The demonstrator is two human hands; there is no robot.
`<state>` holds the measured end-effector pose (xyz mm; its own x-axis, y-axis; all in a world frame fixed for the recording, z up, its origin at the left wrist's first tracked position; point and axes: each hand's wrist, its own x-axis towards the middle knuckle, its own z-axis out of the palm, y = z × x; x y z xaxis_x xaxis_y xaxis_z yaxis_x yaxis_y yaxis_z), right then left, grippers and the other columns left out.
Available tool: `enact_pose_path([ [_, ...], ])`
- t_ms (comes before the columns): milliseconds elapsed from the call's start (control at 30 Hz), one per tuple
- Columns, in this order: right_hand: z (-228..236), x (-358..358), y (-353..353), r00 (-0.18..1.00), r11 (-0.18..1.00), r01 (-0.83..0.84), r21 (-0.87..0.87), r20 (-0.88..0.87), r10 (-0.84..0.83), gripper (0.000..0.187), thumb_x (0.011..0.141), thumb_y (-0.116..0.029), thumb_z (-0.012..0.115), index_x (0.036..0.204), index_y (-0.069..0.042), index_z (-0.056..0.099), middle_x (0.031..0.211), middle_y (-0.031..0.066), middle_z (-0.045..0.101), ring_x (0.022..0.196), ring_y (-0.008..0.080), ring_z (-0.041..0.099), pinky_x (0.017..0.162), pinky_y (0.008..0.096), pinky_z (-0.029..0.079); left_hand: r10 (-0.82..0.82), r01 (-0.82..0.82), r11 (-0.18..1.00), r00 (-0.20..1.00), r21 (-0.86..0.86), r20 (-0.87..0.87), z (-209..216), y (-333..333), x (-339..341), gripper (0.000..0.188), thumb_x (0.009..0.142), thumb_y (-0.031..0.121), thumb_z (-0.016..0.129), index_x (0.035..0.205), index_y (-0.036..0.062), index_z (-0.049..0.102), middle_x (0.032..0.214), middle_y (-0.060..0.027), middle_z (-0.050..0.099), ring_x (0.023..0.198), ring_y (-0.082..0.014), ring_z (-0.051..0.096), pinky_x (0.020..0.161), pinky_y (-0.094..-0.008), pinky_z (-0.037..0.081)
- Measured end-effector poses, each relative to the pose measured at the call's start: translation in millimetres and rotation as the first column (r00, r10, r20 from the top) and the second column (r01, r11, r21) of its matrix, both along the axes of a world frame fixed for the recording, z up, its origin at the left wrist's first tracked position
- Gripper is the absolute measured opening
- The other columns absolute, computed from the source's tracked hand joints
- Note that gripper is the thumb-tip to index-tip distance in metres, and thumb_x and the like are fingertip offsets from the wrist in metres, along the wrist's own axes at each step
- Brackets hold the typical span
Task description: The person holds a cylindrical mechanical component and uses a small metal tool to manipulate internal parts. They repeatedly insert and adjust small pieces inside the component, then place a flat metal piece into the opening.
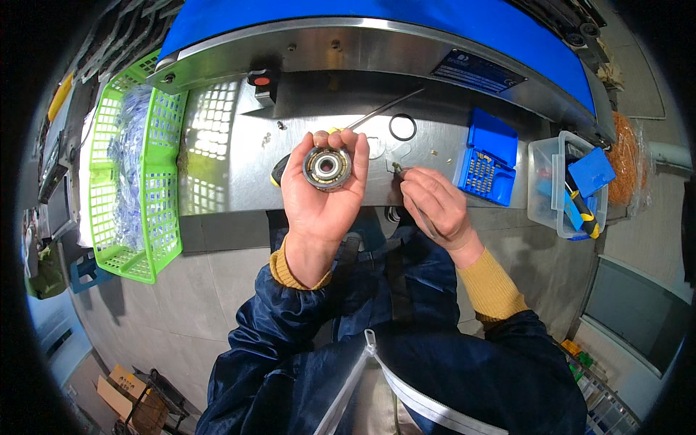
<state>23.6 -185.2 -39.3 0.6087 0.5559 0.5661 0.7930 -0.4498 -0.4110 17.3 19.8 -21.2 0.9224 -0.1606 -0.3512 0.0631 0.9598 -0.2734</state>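
Observation:
My left hand (322, 199) is palm up, its fingers curled around a round metal ball bearing (326, 168) whose open face points up at me. To its right, my right hand (438, 206) is closed in a pinch on a thin metal tool (423, 222); most of the tool is hidden by the fingers. A small dark tip shows by the fingertips, close to the metal bench. A black ring (403, 127) lies flat on the bench beyond both hands. Behind my left hand lies a screwdriver (386, 108), its yellow and black handle partly covered.
A green basket (161, 185) with clear plastic bags stands at the left. On the right are an opened blue bit case (487, 174) and a clear bin (545, 190) of tools. A red-button box (264, 88) sits below the blue machine (406, 16) at the back.

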Motion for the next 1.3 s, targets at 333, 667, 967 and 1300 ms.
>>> enact_pose_path([
  [333, -5.0, -6.6, -0.9, 0.706, 0.811, 0.475, 0.342, -0.698, -0.119, 0.013, 0.091, 0.004, 0.063, 0.103, 0.004, 0.06, 0.102, 0.0124, 0.067, 0.091, 0.0189, 0.068, 0.082, 0.0299, 0.057, -0.012, 0.011, 1.0, 0.999, -0.011, -0.031, 1.0, -1.8, -0.5, 0.025, 0.1, 0.019, 0.048, 0.082, 0.0035, 0.055, 0.086, -0.0109, 0.062, 0.094, -0.0258, 0.064, 0.103, -0.044, 0.049],
  [667, -10.4, -3.3, 3.4, 0.644, 0.749, 0.479, 0.458, -0.763, 0.055, 0.013, 0.091, -0.002, 0.066, 0.104, 0.002, 0.064, 0.092, 0.0052, 0.067, 0.078, 0.0075, 0.062, 0.068, 0.0201, 0.052, -0.005, 0.006, 1.0, 0.999, 0.015, -0.042, 1.8, -3.3, -0.9, 0.024, 0.1, 0.02, 0.049, 0.083, 0.0038, 0.055, 0.086, -0.0105, 0.061, 0.094, -0.0254, 0.064, 0.104, -0.0437, 0.049],
  [967, -6.2, -10.7, 2.8, 0.832, 0.91, 0.334, 0.245, -0.531, -0.162, 0.012, 0.087, 0.006, 0.066, 0.098, 0.001, 0.065, 0.1, 0.0079, 0.068, 0.081, 0.0092, 0.064, 0.067, 0.022, 0.053, -0.005, 0.006, 1.0, 0.999, 0.015, -0.042, 1.1, -3.1, -0.7, 0.025, 0.1, 0.02, 0.048, 0.084, 0.0036, 0.056, 0.086, -0.0105, 0.062, 0.094, -0.0248, 0.064, 0.103, -0.0434, 0.049],
  [1300, -11.5, -8.3, 1.1, 0.748, 0.881, 0.353, 0.316, -0.66, -0.063, 0.015, 0.091, 0.003, 0.064, 0.105, 0.001, 0.063, 0.105, 0.0083, 0.065, 0.087, 0.011, 0.064, 0.075, 0.0226, 0.053, -0.002, 0.002, 1.0, 1.0, 0.015, -0.031, 1.7, -2.6, -1.3, 0.026, 0.101, 0.021, 0.047, 0.083, 0.0038, 0.055, 0.087, -0.0107, 0.062, 0.094, -0.0251, 0.064, 0.103, -0.0434, 0.049],
])
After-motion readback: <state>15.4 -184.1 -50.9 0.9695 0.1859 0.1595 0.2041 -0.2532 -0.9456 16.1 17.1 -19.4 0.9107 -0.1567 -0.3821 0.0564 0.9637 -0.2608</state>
